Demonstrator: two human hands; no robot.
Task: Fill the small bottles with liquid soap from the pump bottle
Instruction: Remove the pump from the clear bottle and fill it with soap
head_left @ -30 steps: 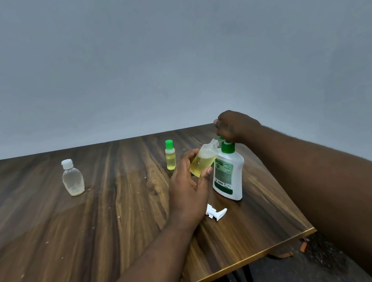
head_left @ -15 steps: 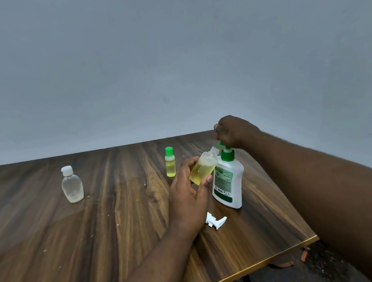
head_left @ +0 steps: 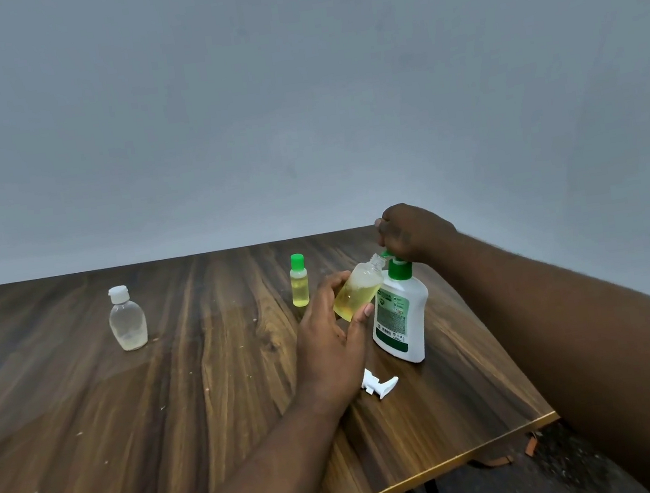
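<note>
My left hand (head_left: 327, 341) grips a small clear bottle (head_left: 358, 293) partly full of yellow soap, tilted with its open neck at the green spout of the pump bottle (head_left: 400, 315). That white pump bottle stands on the wooden table (head_left: 171, 411). My right hand (head_left: 412, 230) rests on top of its green pump head, fingers curled over it. A small bottle with a green cap (head_left: 299, 280), full of yellow liquid, stands just left of my left hand. A clear, nearly empty bottle with a white cap (head_left: 127, 320) stands far left.
A white spray cap (head_left: 378, 384) lies on the table by my left wrist. The table's right edge and near corner (head_left: 544, 418) are close to the pump bottle; dark floor lies beyond. A plain grey wall stands behind.
The view has tilted slightly, so everything sits a little lower in frame. Both hands keep their hold on the small bottle and the pump head.
</note>
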